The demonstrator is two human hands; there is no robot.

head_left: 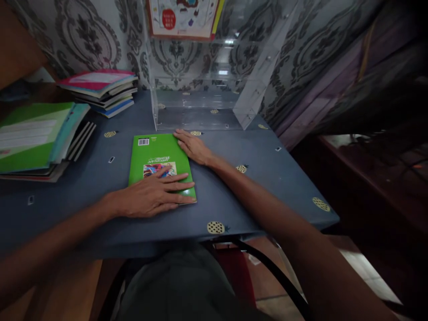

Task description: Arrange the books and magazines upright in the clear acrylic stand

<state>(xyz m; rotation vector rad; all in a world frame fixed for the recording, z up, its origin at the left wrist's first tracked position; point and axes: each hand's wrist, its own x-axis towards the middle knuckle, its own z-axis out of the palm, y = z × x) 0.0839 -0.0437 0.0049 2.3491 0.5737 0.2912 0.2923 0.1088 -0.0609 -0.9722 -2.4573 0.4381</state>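
A green book point(160, 145) lies on the blue tablecloth, with a barcode near its far left corner and a coloured picture on its cover. Its printed title is upside down from where I sit. My left hand point(152, 191) rests flat across the near part of the cover, fingers stretched out to the right and partly hiding the picture. At the book's far right corner lies my right hand point(194, 148), fingers extended and touching the edge. Neither hand grasps the book.
Two stacks stand at the left: books with a green cover on top point(30, 133) and books with a pink cover on top point(98, 81). Behind the green book stands a clear acrylic rack point(247, 102) holding a picture book point(182, 18). The table's right edge is near my right forearm.
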